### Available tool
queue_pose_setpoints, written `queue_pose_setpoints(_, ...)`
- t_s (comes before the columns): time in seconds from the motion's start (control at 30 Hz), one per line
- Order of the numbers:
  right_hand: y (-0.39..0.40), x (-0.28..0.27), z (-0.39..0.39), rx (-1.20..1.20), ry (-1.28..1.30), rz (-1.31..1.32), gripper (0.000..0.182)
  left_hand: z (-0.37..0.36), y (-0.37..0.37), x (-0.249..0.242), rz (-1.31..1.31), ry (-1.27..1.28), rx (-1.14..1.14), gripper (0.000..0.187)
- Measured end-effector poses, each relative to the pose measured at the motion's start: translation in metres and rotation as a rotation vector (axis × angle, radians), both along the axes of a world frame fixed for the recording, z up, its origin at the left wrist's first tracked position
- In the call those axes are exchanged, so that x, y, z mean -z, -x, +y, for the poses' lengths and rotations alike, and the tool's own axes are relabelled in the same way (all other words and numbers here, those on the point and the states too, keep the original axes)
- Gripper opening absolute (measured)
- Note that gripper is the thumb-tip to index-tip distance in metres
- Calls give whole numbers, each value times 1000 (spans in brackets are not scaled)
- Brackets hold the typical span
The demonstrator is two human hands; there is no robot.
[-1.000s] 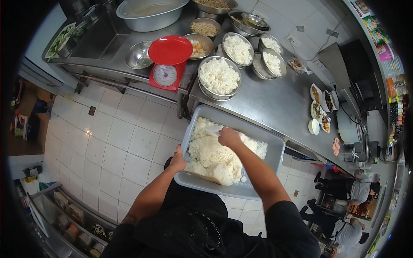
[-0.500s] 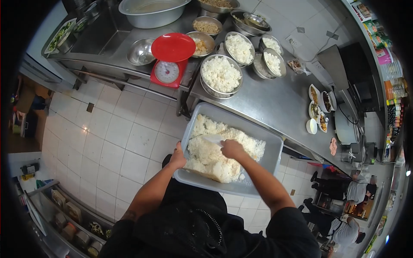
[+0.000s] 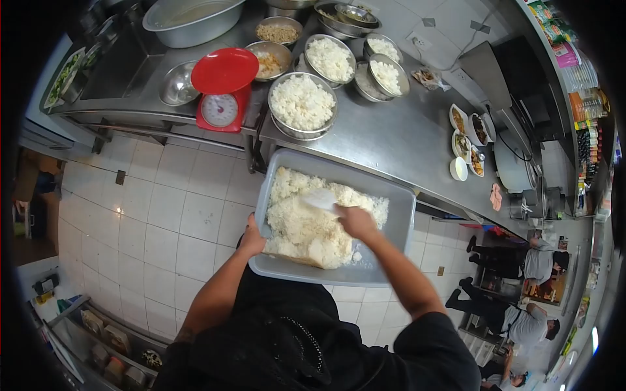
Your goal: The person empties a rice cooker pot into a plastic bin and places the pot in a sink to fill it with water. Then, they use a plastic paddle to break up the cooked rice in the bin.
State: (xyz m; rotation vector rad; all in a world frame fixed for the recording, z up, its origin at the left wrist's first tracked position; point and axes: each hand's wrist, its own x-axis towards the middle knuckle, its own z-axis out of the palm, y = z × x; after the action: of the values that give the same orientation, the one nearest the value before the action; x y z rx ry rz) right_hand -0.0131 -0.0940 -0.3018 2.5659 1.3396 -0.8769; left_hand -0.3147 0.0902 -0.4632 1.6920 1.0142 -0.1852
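A grey plastic tub (image 3: 391, 251) holds a big heap of white rice (image 3: 303, 228), with a bare strip of tub floor at its right. My left hand (image 3: 252, 236) grips the tub's left wall, fingers around the rim. Over the rice, my right hand (image 3: 357, 223) is closed on the handle of a white rice paddle (image 3: 319, 199). The paddle's flat face shows and its blade points left; whether it touches the rice is hard to tell. The handle is mostly hidden in my fist.
Beyond the tub runs a steel counter (image 3: 391, 150) with a bowl of rice (image 3: 303, 104), a red scale (image 3: 222, 98), an empty steel bowl (image 3: 179, 83) and small white dishes (image 3: 461, 146). Two co-workers (image 3: 528, 319) stand at right, with another partly visible below. Shelving (image 3: 111, 339) is at lower left.
My right hand has moved right over the rice, and the paddle has turned to show more of its flat face. My left hand keeps its hold. The whole view has shifted slightly.
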Motion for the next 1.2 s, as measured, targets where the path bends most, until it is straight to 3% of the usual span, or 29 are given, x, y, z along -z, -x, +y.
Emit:
queue_pose_setpoints(0.1,-52,-86,-17,-89,227,-150,42,2,1,3,-10,-20,0,95)
queue_pose_setpoints(0.13,-66,-83,-22,-89,221,-149,42,2,0,1,-25,-19,-4,94)
queue_pose_setpoints(0.2,-92,-54,-30,-291,327,-167,38,1,-2,-2,-37,-28,-7,94)
queue_pose_setpoints(0.3,-104,31,-20,-415,356,-219,41,8,-5,-20,-62,-62,19,92)
queue_pose_setpoints(0.43,-103,51,-36,-214,236,-170,41,1,-5,-35,-3,-26,-5,88)
queue_pose_setpoints(0.57,-31,114,-80,150,24,-137,66,1,-8,-41,-36,-73,10,87)
queue_pose_setpoints(0.63,-11,83,-67,239,47,-61,61,-1,-9,-44,-36,-50,3,88)
queue_pose_setpoints(0.7,-25,78,-62,47,125,-100,57,2,-8,-44,-29,-30,17,89)
queue_pose_setpoints(0.77,-52,19,-48,-102,208,-112,51,2,-7,-33,-24,-22,-4,90)
queue_pose_setpoints(0.83,-75,-41,-38,-137,246,-89,43,2,-7,-35,-44,-22,-6,90)
queue_pose_setpoints(0.9,-97,-57,-30,-117,296,-59,38,-1,-5,-38,-64,-19,-23,90)
queue_pose_setpoints(0.97,-115,-36,-23,-5,179,28,37,1,-7,-42,-52,-18,-13,88)
queue_pose_setpoints(1.07,-99,58,1,15,200,36,38,1,-10,-42,-46,-16,-33,86)
queue_pose_setpoints(1.2,-26,61,34,165,105,75,29,-2,-8,-43,50,-12,-31,86)
